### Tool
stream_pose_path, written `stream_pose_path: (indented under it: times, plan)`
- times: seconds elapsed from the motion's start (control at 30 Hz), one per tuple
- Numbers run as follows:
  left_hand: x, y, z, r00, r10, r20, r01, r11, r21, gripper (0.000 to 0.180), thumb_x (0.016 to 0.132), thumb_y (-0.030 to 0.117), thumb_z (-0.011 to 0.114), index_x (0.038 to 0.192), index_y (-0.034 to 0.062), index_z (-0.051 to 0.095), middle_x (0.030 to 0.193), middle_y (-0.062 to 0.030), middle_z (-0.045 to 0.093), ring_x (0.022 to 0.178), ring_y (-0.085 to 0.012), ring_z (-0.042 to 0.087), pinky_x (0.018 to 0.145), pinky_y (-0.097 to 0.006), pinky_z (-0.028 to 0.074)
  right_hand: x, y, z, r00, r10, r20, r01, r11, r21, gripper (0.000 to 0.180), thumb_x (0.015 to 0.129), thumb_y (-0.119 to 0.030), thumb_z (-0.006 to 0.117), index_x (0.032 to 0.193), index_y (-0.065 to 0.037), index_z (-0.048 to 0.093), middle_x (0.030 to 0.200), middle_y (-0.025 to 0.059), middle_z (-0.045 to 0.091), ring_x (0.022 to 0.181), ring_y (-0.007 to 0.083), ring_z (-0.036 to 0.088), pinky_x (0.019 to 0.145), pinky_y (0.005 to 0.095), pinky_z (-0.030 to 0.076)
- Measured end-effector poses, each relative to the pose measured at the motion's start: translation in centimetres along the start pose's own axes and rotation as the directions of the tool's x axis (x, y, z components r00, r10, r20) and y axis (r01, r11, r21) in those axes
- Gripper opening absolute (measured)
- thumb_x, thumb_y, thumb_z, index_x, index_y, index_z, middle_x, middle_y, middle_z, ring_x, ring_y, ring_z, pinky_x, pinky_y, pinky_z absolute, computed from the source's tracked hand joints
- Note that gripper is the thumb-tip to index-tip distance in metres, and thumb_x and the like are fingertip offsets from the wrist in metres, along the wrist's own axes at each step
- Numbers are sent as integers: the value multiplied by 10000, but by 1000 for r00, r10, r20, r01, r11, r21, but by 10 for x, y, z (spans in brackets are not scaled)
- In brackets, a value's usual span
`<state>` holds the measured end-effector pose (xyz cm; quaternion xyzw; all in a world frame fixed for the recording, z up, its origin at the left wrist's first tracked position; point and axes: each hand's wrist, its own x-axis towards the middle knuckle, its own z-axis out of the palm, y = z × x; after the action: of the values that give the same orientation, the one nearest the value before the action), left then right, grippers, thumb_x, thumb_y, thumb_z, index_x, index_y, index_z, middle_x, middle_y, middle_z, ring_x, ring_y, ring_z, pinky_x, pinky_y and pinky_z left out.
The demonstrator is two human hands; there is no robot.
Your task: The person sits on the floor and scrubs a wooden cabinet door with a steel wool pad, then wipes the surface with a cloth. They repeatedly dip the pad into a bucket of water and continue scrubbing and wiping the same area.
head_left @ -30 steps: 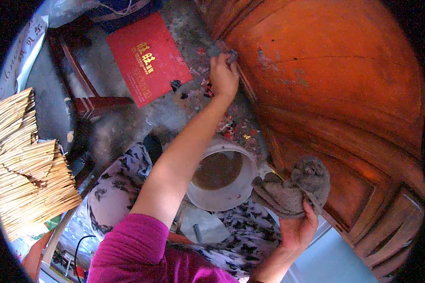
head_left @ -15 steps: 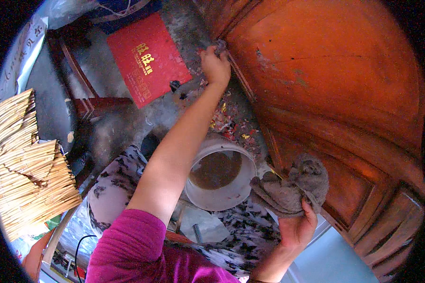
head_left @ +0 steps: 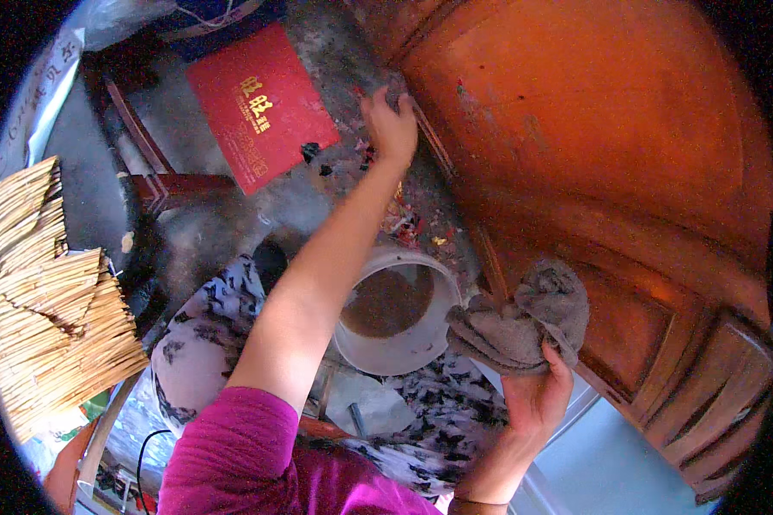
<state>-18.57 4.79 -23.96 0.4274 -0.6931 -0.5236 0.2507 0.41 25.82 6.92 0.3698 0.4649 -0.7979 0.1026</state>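
Note:
My left hand reaches far forward over the littered floor, close to the lower edge of an orange-brown wooden panel. Its fingers are apart and nothing shows between them. In my right hand is a bunched grey-brown cloth, gripped from below beside the panel. A white plastic bucket with murky brown water stands between my arms, close to my legs. Torn red, yellow and dark scraps lie on the floor between the bucket and my left hand.
A flat red box with gold print lies left of my left hand. Further left are a dark wooden frame and a straw mat. The carved wooden panel fills the right side, above a pale blue surface.
A small greyish wad at my left fingertips has gone from them, and those fingers have spread. My right hand still holds the cloth, slightly higher in view.

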Motion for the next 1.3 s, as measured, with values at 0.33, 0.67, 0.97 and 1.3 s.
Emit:
stream_pose_path:
  times: [0.33,0.67,0.97,1.3]
  plan:
    - [-94,-5,10,988,-16,152,9,999,48,343,865,254,699,1084,17,584,1100,-220,607,989,-425,608,826,-497,499,-1,-7,-9,1000,-8,24,8,1000,26,617,827,5,609,1417,-64,444,1416,156,500,1326,360,447,1135,568,303]
    - [-85,23,-25,935,91,344,-190,946,264,332,834,156,632,1162,136,584,1159,-149,550,929,-388,635,747,-488,539,-6,-15,-9,998,-32,49,32,999,3,593,843,-15,601,1413,-47,439,1421,147,499,1332,353,443,1139,558,298]
    - [-104,10,-22,778,309,547,-530,789,309,391,743,102,659,1131,153,652,1178,-141,553,960,-364,621,784,-482,546,-8,-18,-16,993,-35,111,36,999,-7,537,872,-45,586,1394,-34,459,1413,150,509,1328,345,451,1137,547,302]
    - [-68,-25,-43,634,-184,751,255,967,22,372,877,43,621,1247,79,594,1076,-82,656,917,-199,610,815,-318,483,-13,-32,-28,983,-24,184,14,998,55,508,880,-79,596,1372,-37,475,1392,143,524,1299,327,478,1105,513,339]
